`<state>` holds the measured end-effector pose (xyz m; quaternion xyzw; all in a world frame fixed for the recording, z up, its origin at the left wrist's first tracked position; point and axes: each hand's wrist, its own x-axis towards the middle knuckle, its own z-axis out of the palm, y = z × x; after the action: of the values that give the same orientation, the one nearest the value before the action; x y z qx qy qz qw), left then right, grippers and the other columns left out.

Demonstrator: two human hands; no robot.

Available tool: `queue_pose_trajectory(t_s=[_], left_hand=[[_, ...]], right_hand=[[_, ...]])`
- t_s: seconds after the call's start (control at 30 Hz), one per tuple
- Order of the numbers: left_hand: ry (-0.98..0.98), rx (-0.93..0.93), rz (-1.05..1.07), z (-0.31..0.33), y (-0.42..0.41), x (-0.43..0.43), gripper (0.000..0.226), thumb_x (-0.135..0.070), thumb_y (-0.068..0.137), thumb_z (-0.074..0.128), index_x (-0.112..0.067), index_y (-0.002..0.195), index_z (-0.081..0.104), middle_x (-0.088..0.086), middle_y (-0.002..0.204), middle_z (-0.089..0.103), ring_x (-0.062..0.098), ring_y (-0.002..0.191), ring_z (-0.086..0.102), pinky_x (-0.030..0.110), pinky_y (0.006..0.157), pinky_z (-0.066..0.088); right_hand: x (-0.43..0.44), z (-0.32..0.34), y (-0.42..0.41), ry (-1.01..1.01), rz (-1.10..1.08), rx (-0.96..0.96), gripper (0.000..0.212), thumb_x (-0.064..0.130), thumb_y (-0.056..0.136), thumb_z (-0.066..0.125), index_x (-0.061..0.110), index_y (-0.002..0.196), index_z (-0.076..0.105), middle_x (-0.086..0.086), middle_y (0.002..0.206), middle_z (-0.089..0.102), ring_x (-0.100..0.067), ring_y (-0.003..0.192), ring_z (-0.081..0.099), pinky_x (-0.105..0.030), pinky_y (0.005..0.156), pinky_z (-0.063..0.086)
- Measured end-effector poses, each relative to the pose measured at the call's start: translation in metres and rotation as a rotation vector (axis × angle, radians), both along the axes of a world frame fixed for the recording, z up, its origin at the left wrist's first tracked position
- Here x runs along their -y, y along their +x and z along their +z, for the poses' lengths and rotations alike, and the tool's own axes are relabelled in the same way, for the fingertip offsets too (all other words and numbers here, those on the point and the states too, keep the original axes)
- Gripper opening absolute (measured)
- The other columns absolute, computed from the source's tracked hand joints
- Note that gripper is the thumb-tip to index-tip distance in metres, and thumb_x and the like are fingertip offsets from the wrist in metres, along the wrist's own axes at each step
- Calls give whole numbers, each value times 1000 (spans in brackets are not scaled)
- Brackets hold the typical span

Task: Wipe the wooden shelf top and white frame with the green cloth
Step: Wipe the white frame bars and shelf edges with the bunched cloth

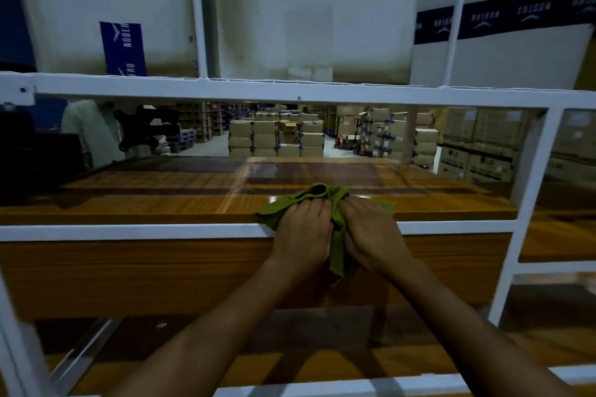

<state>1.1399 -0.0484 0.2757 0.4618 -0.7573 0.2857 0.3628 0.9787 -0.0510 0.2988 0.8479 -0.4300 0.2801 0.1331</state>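
Note:
The green cloth (314, 195) lies bunched on the front edge of the wooden shelf top (161, 200), with a strip hanging down over the white frame rail (129, 231). My left hand (303, 235) lies on the cloth's left part, its fingers curled over the fabric at the rail. My right hand (371, 232) sits beside it on the cloth's right part, fingers bent into the folds. Both hands touch each other over the hanging strip. The fingertips are hidden in the cloth.
White fabric bags (316, 10) stand on the upper shelf behind a white crossbar (290, 93). A white upright (522, 203) bounds the shelf on the right. Stacked cardboard boxes (277, 138) fill the warehouse behind. A lower wooden shelf (322, 351) lies under my arms.

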Motion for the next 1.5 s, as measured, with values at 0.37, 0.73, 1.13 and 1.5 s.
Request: queue_pose_trajectory(t_s=[0.37, 0.73, 1.13, 1.5], left_hand=[[23, 57, 6, 5, -50, 7, 40, -30, 87, 54, -7, 119, 63, 10, 105, 67, 28, 88, 62, 34, 73, 46], [37, 1, 72, 3, 32, -12, 39, -34, 88, 53, -9, 117, 64, 9, 107, 67, 27, 91, 62, 34, 76, 45], [-31, -40, 195, -8, 103, -35, 48, -28, 89, 42, -6, 128, 59, 13, 118, 65, 30, 103, 61, 37, 82, 49], [-181, -36, 209, -49, 53, -14, 66, -27, 85, 45, -5, 146, 32, 12, 111, 67, 28, 88, 60, 34, 72, 46]], right_hand=[[7, -11, -39, -87, -97, 116, 47, 36, 89, 36, 5, 116, 60, -16, 111, 65, -34, 101, 59, -47, 94, 45], [-3, -14, 45, -150, 10, 145, 43, 34, 90, 39, 7, 112, 64, -14, 108, 66, -32, 99, 60, -38, 96, 33], [-19, -22, 119, -220, 32, 97, 43, 29, 92, 38, 7, 125, 54, -13, 123, 59, -29, 113, 52, -39, 102, 27], [-5, -50, 62, -353, -32, -121, 45, 24, 91, 39, 3, 126, 56, -19, 143, 49, -35, 144, 28, -50, 119, 16]])
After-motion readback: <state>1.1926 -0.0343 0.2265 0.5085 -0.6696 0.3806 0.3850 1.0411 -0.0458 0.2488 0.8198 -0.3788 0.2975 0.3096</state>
